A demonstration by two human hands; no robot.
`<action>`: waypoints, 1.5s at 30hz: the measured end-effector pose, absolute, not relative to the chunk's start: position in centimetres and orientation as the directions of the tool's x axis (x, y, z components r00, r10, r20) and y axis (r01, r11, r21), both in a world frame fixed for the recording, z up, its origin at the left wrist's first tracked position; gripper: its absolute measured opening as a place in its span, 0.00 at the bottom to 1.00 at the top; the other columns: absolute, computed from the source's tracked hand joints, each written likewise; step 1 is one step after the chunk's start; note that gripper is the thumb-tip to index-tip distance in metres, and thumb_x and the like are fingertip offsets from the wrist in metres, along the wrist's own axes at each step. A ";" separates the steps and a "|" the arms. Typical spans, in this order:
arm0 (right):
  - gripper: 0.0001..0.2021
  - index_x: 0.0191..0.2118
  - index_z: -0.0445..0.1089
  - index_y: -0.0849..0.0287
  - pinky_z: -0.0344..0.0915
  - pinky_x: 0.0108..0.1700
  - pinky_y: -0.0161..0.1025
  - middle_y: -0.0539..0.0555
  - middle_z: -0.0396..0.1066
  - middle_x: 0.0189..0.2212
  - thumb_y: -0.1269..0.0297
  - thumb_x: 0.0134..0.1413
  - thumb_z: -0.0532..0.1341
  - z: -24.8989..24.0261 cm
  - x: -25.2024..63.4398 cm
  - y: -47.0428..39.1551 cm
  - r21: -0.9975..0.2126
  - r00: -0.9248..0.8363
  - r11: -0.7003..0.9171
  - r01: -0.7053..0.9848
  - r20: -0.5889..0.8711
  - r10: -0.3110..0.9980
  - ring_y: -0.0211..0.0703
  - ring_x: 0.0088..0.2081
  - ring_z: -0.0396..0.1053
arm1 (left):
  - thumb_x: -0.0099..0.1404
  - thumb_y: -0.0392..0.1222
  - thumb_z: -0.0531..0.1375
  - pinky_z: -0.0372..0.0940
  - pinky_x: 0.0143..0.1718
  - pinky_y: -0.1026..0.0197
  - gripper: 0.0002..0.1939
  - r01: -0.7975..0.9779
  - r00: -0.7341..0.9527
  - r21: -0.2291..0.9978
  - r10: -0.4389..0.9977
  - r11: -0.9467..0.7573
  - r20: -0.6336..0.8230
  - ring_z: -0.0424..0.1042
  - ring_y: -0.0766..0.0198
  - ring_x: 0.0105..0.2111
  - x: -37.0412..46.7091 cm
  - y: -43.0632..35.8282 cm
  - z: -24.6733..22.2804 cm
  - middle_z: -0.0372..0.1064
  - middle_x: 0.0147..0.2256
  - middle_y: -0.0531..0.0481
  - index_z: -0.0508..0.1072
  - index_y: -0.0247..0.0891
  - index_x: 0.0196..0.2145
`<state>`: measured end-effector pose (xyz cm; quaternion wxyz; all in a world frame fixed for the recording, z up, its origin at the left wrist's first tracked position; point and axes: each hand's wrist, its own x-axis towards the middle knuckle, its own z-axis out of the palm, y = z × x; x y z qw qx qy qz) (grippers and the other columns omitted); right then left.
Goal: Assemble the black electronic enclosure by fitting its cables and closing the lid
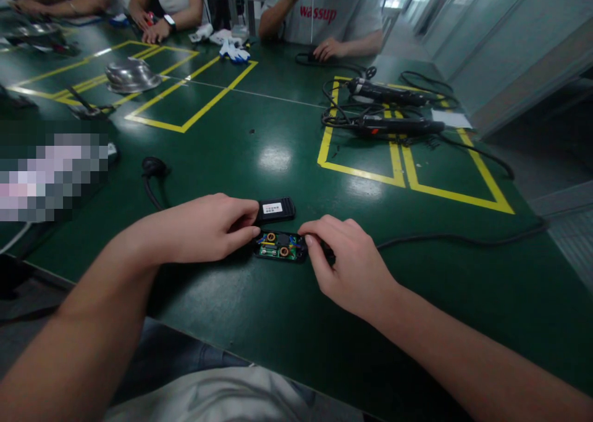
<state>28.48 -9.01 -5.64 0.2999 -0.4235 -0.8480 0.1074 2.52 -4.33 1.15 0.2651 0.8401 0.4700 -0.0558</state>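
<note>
An uncovered black plastic housing (280, 259) lies on the green table before me. Inside it a green circuit board (277, 251) shows copper-wound ring coils and blue and yellow wires. My left hand (220, 227) is closed at the housing's left end, thumb tip at its edge, the cable end there mostly hidden. Its bent index finger is by the black cover (290, 208), which has a white label and lies just behind. My right hand (347, 258) pinches the housing's right end between thumb and index finger, where a black cable (445, 241) runs off rightward.
Two black electric screwdrivers (398, 125) with tangled cords lie at back right inside yellow tape. A black plug (155, 167) is left of my hands. A metal bowl (132, 75) and gloves (235, 52) are farther back. Across the table a person (322, 14) holds a thin tool.
</note>
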 end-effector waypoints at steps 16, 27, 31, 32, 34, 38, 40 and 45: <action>0.12 0.44 0.79 0.58 0.63 0.41 0.45 0.56 0.83 0.36 0.71 0.71 0.56 -5.5 28.7 -9.0 -0.493 -0.444 0.570 0.658 0.357 0.821 0.47 0.34 0.74 | 0.72 0.48 0.58 0.61 0.31 0.62 0.10 0.713 0.652 0.563 0.689 -0.417 -0.316 0.70 0.62 0.28 1.6 -4.6 1.6 0.73 0.30 0.52 0.71 0.42 0.36; 0.12 0.43 0.79 0.58 0.62 0.40 0.44 0.55 0.82 0.35 0.72 0.71 0.57 -5.2 28.9 -8.7 -0.487 -0.472 0.598 0.637 0.367 0.801 0.46 0.32 0.74 | 0.72 0.50 0.60 0.61 0.32 0.64 0.12 0.707 0.650 0.587 0.689 -0.394 -0.321 0.71 0.63 0.30 1.2 -4.3 1.4 0.76 0.32 0.53 0.77 0.41 0.38; 0.11 0.42 0.78 0.57 0.61 0.39 0.43 0.54 0.81 0.34 0.73 0.70 0.58 -5.1 28.9 -8.7 -0.479 -0.480 0.593 0.647 0.349 0.805 0.45 0.32 0.73 | 0.73 0.50 0.61 0.61 0.32 0.64 0.12 0.705 0.648 0.594 0.691 -0.387 -0.320 0.72 0.63 0.30 1.1 -4.1 1.3 0.76 0.32 0.53 0.77 0.41 0.37; 0.11 0.42 0.78 0.56 0.60 0.39 0.43 0.54 0.81 0.34 0.73 0.70 0.58 -5.1 28.9 -8.7 -0.476 -0.482 0.590 0.652 0.340 0.807 0.45 0.32 0.73 | 0.73 0.50 0.61 0.61 0.32 0.64 0.11 0.703 0.651 0.595 0.690 -0.389 -0.318 0.73 0.63 0.30 1.0 -4.1 1.3 0.76 0.32 0.53 0.77 0.41 0.37; 0.10 0.41 0.77 0.56 0.60 0.39 0.43 0.54 0.80 0.34 0.72 0.70 0.58 -5.1 28.8 -8.8 -0.469 -0.484 0.584 0.663 0.326 0.812 0.45 0.32 0.72 | 0.73 0.49 0.61 0.61 0.32 0.64 0.11 0.696 0.659 0.600 0.683 -0.395 -0.315 0.72 0.63 0.30 1.0 -4.0 1.2 0.76 0.32 0.53 0.77 0.41 0.37; 0.10 0.41 0.76 0.56 0.60 0.38 0.44 0.55 0.80 0.34 0.72 0.70 0.57 -5.2 28.8 -8.8 -0.453 -0.479 0.588 0.670 0.342 0.808 0.46 0.32 0.73 | 0.72 0.48 0.61 0.62 0.32 0.64 0.10 0.690 0.666 0.612 0.671 -0.387 -0.327 0.72 0.63 0.31 1.0 -3.9 1.0 0.76 0.32 0.53 0.77 0.41 0.37; 0.10 0.41 0.76 0.56 0.60 0.39 0.44 0.55 0.81 0.35 0.71 0.71 0.57 -5.5 28.8 -8.8 -0.443 -0.479 0.595 0.670 0.354 0.803 0.47 0.33 0.74 | 0.71 0.48 0.61 0.62 0.33 0.64 0.10 0.689 0.664 0.615 0.674 -0.383 -0.323 0.73 0.63 0.31 1.0 -3.8 0.9 0.76 0.32 0.53 0.77 0.41 0.37; 0.11 0.42 0.76 0.57 0.61 0.39 0.45 0.56 0.80 0.35 0.71 0.72 0.56 -5.7 28.8 -8.9 -0.443 -0.478 0.612 0.655 0.384 0.790 0.47 0.33 0.74 | 0.71 0.50 0.62 0.61 0.32 0.64 0.11 0.682 0.664 0.618 0.686 -0.391 -0.299 0.73 0.63 0.30 0.9 -3.6 0.7 0.76 0.31 0.53 0.78 0.41 0.35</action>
